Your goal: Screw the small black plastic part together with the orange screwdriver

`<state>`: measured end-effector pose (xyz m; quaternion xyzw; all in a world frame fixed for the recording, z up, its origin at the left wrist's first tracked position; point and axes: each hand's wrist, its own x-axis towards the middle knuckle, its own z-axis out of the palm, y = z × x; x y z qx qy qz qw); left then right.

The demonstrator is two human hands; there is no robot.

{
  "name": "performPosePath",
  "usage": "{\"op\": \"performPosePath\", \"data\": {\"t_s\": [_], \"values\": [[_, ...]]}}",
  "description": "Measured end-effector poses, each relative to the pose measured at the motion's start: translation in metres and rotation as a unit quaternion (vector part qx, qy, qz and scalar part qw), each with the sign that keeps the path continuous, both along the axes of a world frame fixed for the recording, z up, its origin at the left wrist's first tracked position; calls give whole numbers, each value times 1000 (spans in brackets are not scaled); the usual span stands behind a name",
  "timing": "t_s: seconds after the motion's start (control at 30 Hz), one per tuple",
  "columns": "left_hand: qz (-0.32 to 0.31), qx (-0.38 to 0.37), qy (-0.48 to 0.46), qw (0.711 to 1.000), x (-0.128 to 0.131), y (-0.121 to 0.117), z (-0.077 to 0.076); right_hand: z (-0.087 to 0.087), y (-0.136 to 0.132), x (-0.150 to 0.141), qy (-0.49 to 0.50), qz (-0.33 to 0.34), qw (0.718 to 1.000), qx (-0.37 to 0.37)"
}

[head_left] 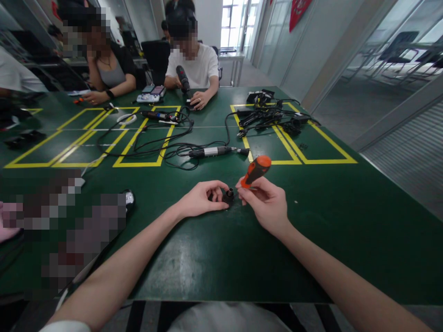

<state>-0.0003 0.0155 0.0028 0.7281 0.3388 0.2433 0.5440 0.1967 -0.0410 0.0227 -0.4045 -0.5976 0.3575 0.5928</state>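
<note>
My left hand grips a small black round part with a short metal-looking tube on top, thumb and fingers curled around it at the table surface. Just to the right, my right hand holds a screwdriver with an orange and black handle. The handle tilts up and to the right, and its lower end is among my fingertips near the black part. The screwdriver's shaft cannot be made out clearly. Beyond both hands lies a grey and black electric screwdriver with its cord.
Yellow tape rectangles mark the green table. A heap of black cables lies at the back right. Looped cords and another dark corded tool lie at the left. Across the table, a person handles a black power tool.
</note>
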Motion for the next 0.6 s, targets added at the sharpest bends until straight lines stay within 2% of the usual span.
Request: {"op": "performPosePath", "data": {"t_s": [0.27,0.43,0.6], "values": [[1,11,9,1000,0,0,0,-2,2,0,26,25,999,-15],[4,11,11,1000,0,0,0,-2,1,0,21,4,999,-28],[2,7,6,1000,0,0,0,-1,3,-1,28,-18,999,-3]]}}
